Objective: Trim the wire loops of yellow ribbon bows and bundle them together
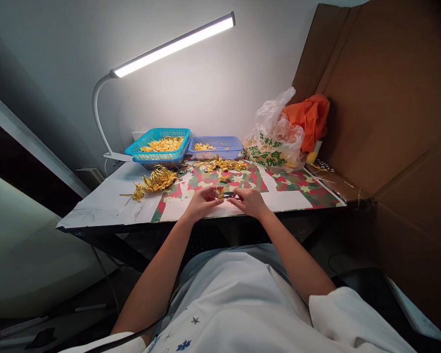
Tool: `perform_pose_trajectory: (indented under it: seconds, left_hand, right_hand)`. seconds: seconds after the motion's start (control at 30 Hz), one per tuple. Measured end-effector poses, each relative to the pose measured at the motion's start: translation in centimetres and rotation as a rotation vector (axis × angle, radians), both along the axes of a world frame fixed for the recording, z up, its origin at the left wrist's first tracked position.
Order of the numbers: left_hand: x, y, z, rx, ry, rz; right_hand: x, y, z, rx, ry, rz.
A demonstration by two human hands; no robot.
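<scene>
Brightly lit table (95,208): small gold piece (221,194) sits between your hands, near the front edge.
Your left hand (203,202) pinches the piece; your right hand (252,202) grips a dark tool (228,195), type too small to tell, its end at the gold. Touching or just beside: can't tell. Gold looks thin, likely bends easily, so keep the left pinch light but steady, tool moves small, work under the lamp (176,45).

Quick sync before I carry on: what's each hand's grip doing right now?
Left hand: closed, holding a small gold piece.
Right hand: closed, holding a small dark item, likely a tool.
</scene>
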State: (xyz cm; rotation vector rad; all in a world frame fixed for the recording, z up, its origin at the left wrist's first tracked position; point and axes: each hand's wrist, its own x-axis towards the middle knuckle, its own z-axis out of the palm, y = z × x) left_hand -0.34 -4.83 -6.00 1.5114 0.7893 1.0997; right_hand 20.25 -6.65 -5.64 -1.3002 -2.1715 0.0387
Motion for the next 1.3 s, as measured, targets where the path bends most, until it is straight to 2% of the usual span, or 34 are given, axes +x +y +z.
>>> perform_pose_trajectory:
  seconds: [1.3]
  left_hand:
    - [0.24,-0.47,0.58,0.006,0.048,0.006]
  right_hand:
    - [-0.1,-0.1,-0.02,0.011,-0.054,0.016]
